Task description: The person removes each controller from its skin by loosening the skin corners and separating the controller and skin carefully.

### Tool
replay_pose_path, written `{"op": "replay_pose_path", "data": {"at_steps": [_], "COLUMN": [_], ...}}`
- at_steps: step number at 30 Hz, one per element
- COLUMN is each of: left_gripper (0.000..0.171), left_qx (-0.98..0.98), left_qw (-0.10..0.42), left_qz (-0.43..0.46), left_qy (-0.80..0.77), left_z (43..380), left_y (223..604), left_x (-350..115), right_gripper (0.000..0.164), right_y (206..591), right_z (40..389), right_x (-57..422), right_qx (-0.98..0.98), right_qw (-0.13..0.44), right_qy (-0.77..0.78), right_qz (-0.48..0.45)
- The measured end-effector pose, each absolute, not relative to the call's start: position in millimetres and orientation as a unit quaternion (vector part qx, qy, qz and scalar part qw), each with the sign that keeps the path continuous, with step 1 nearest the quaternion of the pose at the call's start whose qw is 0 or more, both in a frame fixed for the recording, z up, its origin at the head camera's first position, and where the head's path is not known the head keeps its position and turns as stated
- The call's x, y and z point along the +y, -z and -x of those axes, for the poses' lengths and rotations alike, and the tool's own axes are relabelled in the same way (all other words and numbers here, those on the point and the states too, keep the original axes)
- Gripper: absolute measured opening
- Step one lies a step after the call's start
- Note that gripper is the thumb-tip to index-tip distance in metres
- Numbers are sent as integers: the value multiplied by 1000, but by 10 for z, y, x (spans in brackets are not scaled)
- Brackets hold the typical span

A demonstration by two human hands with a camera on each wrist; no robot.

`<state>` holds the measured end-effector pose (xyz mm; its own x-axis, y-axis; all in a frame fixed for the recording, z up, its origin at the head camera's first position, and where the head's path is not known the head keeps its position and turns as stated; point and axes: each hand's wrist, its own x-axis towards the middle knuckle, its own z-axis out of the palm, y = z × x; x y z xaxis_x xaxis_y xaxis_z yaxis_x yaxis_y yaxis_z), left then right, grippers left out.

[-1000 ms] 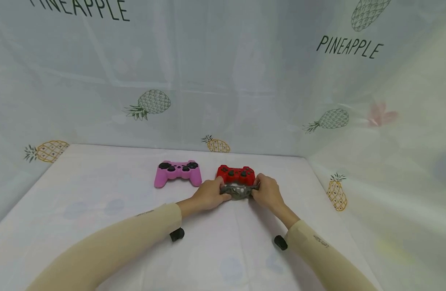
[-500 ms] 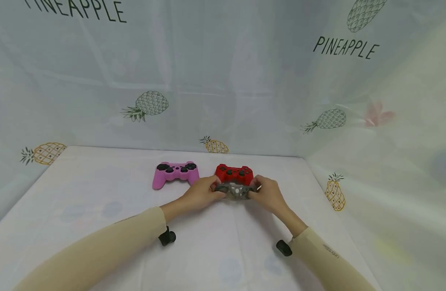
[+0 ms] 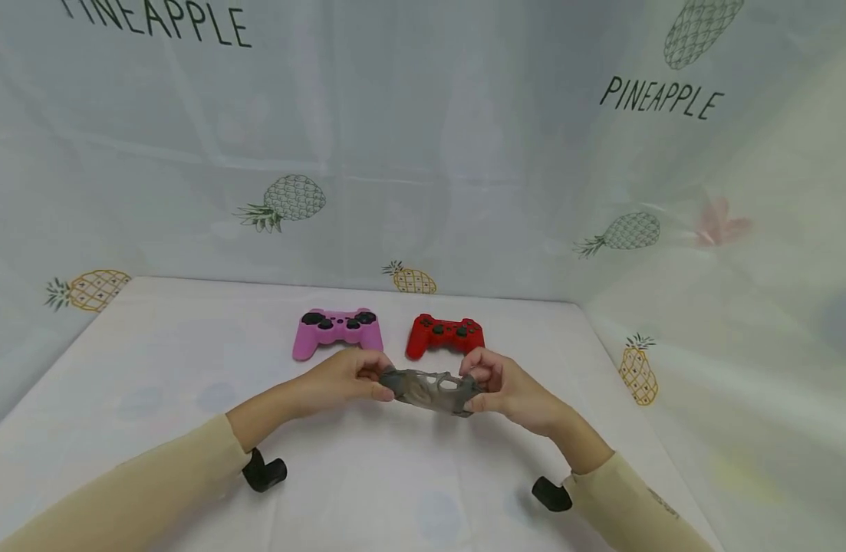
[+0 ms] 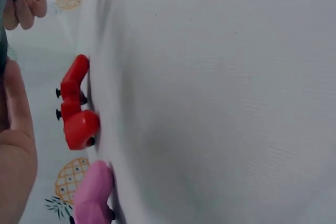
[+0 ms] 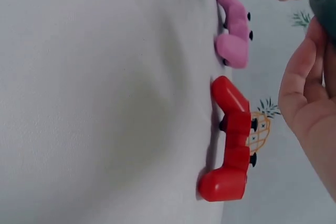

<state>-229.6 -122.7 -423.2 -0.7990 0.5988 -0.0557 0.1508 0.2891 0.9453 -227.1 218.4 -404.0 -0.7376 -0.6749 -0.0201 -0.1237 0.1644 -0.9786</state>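
Note:
Between my two hands, in the head view, stretches a soft, dark grey see-through controller cover [image 3: 426,389] with openings in it. My left hand [image 3: 343,377] pinches its left end between thumb and fingers. The right end is pinched by my right hand [image 3: 512,389]. The cover is raised off the table, and only slivers of it show at the edges of the wrist views. Behind it lies a red game controller [image 3: 450,333], with a pink game controller [image 3: 336,326] to its left.
A white cloth covers the table [image 3: 367,491]. A pineapple-print curtain [image 3: 423,192] hangs along the back and right side. A black wrist camera sits below each sleeve [image 3: 188,468].
Both hands have drawn the cover nearer and up, away from the red controller, which now shows more fully. The cover has tilted and spread wider. Both controllers stay in place.

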Motion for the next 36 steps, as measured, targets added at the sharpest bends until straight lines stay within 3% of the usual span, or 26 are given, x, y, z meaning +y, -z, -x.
{"op": "replay_pose_path", "data": {"at_steps": [13, 17, 22, 26, 28, 36], "left_gripper": [22, 25, 36, 41, 42, 42], "left_qx": [694, 676, 697, 730, 744, 743], "left_qw": [369, 389, 363, 319, 295, 245], "left_qz": [-359, -356, -320, -265, -241, -222], "left_qy": [-502, -514, -530, -543, -548, -581], "left_z": [2240, 2241, 2218, 2198, 2187, 2148], "left_y": [4138, 4132, 4142, 4149, 4152, 4164], "left_x": [-1419, -1405, -1331, -1266, -1238, -1143], "right_gripper": [32, 39, 49, 44, 41, 45], "right_y": [4101, 4043, 3969, 3963, 3969, 3932], "right_z": [2188, 2149, 2075, 2032, 2015, 1953], "right_x": [2162, 2068, 1916, 1830, 1802, 1773], "right_qx": [658, 711, 822, 854, 854, 793], "right_qw": [283, 241, 113, 61, 75, 244], "right_qy": [582, 532, 422, 393, 402, 526], "right_qz": [384, 391, 364, 335, 322, 188]}}
